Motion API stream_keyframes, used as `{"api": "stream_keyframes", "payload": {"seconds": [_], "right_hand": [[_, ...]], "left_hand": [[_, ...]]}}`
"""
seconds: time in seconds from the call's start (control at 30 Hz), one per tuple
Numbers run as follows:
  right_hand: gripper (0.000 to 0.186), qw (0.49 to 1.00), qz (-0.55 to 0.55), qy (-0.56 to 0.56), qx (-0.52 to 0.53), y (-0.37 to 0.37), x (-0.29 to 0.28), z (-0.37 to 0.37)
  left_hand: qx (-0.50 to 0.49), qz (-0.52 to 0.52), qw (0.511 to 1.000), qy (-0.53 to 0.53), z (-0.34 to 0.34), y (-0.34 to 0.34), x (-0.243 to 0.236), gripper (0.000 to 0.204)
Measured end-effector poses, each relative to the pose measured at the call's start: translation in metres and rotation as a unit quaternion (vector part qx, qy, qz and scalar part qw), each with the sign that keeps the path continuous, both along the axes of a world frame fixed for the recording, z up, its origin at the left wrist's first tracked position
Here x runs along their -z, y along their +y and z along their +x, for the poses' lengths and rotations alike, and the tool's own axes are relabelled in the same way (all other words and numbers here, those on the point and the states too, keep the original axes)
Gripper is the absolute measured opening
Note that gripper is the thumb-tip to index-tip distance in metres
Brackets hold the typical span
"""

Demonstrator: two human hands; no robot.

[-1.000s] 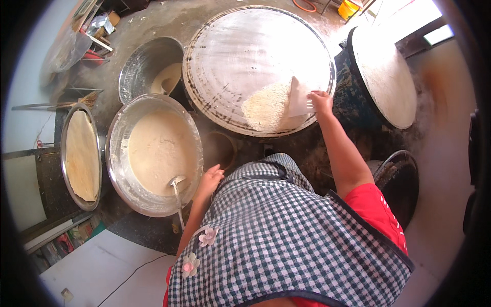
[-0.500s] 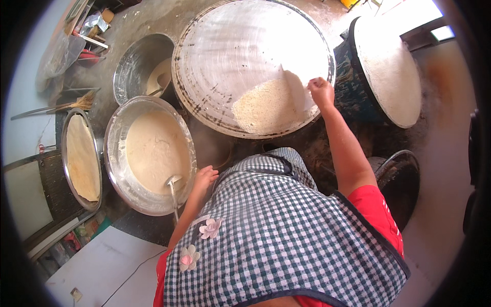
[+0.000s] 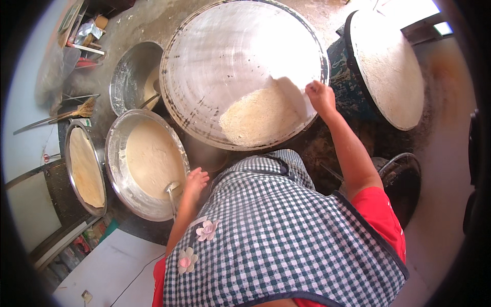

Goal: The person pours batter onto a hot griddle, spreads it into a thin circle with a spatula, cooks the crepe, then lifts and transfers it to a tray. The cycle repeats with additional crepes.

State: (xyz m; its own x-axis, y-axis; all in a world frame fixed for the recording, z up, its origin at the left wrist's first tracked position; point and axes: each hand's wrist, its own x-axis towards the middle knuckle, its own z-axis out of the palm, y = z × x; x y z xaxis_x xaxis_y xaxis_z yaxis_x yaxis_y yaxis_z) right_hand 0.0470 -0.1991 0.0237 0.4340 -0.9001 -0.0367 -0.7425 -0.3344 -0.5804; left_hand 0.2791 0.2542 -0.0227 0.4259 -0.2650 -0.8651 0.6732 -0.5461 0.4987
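My right hand (image 3: 320, 97) is closed at the right side of a large round griddle (image 3: 215, 61). It grips a thin, pale, flat scraper (image 3: 291, 94), whose edge stands against a patch of cream-coloured batter (image 3: 250, 117) on the griddle's near part. Beside the right rim of a metal bowl (image 3: 115, 176) hovers my left hand (image 3: 195, 182), fingers loosely apart and holding nothing. Thick batter (image 3: 153, 156) fills that bowl. A ladle (image 3: 172, 197) rests in it, its handle leaning over the near rim by my left forearm.
Left of the bowl is a metal tray (image 3: 73, 176) with flat tan sheets. Behind stands a deep metal pot (image 3: 123, 77) containing batter. A dark drum with a pale round top (image 3: 391, 71) stands right. A black bucket (image 3: 401, 189) is near my right elbow; a broom (image 3: 82, 110) lies far left.
The view has shifted slightly, so the griddle sits lower and further left. My right hand remains at its right side with the scraper; my left hand's fingers look a little more spread.
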Motion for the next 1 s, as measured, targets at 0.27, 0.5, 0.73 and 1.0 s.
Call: {"api": "stream_keyframes", "payload": {"seconds": [0.27, 0.5, 0.73, 1.0], "right_hand": [[0.015, 0.986, 0.133, -0.093, -0.047, 0.029, -0.005, -0.043], [0.012, 0.979, 0.015, 0.089, -0.182, -0.053, -0.012, -0.032], [0.021, 0.992, -0.078, 0.037, -0.090, -0.106, -0.023, 0.020], [0.014, 0.938, 0.009, 0.141, -0.317, -0.117, -0.033, -0.056]], "left_hand": [[0.003, -0.014, 1.000, -0.018, -0.005, -0.021, -0.007, 0.038], [0.146, 0.019, 0.986, -0.076, -0.021, -0.006, 0.003, 0.046], [0.105, 0.033, 0.992, -0.062, -0.021, -0.017, -0.005, 0.045], [0.107, 0.022, 0.994, -0.006, -0.033, -0.004, 0.023, 0.046]]}}
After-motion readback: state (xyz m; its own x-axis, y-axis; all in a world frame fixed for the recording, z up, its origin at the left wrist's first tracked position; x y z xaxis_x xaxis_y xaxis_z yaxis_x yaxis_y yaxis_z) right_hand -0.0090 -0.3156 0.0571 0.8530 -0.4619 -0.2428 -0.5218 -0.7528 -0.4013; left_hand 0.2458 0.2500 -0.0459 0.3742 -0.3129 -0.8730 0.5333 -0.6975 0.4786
